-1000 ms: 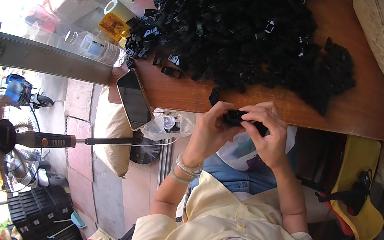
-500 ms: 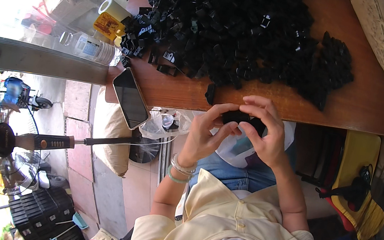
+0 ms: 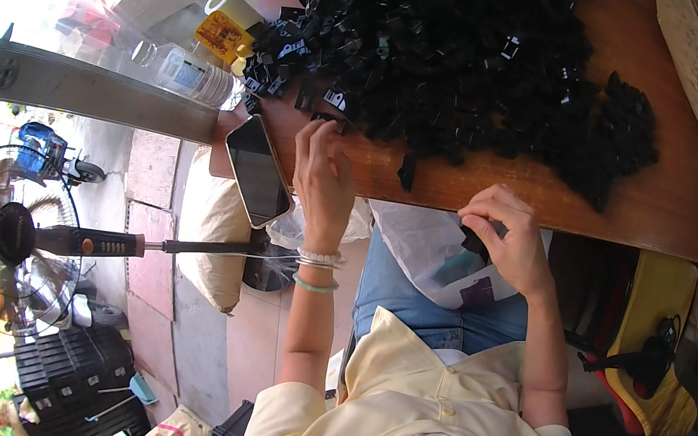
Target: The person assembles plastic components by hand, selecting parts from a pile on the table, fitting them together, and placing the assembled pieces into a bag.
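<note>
1. A small black piece (image 3: 328,117) lies at the front of the wooden table (image 3: 454,180), left of the frame's centre toward the top; it is partly covered by fingertips, and its long axis seems to run roughly left to right.
2. It is placed just beyond the tips of the left hand (image 3: 324,185), by far the nearer hand, whose fingers point up the frame. These are loosely bent; whether the piece is touched or pinched cannot be told.
3. Just above that piece, a white-marked black piece (image 3: 336,101) is seen at the lower-left fringe of the heap of black pieces (image 3: 468,82), by which the upper middle is filled.
4. Right of centre, a black part (image 3: 475,242) is held between the thumb and bent fingers of the right hand (image 3: 511,235), near the table edge; its shape is mostly hidden.
5. Between the hands, a lone black piece (image 3: 407,173) is set at the table edge, its long axis running up and down the frame.
6. Left of the left hand, a smartphone (image 3: 259,170) is laid aslant, overhanging the edge. Below the right hand, a white plastic bag (image 3: 417,246) is seen over the lap.
</note>
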The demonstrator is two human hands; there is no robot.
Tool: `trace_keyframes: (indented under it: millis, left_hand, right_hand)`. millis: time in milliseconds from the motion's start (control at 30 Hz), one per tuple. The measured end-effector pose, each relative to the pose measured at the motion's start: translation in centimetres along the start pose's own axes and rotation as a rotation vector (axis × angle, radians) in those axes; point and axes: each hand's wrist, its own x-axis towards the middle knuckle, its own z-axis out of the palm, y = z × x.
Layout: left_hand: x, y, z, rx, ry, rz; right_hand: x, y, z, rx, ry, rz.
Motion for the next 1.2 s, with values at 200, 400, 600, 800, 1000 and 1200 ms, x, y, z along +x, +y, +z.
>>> trace_keyframes:
  millis: [200,400,600,800,1000,1200]
  left_hand:
    - [1.1,-3.5,0.7,0.281,-0.129,0.134]
    - [-1.7,-2.7,-0.8,-0.074,-0.111,-0.068]
    - [-3.1,1.9,-0.9,-0.751,-0.266,-0.274]
    - [-3.3,5.6,-0.8,-0.898,-0.591,-0.379]
    - [-3.1,7.3,-1.0,-0.955,-0.68,-0.375]
    - [-3.0,7.7,-1.2,-0.966,-0.73,-0.41]
  right_hand:
    - [3.7,0.6,5.2,-0.405,0.056,-0.212]
    - [4.8,1.7,6.7,-0.582,0.102,-0.351]
    - [3.3,0.6,3.6,-0.044,0.247,-0.25]
    - [1.4,-0.2,0.6,0.413,0.213,0.085]
    - [0.8,0.4,0.9,0.3,0.22,-0.026]
    - [0.5,0.2,1.1,0.34,0.212,0.016]
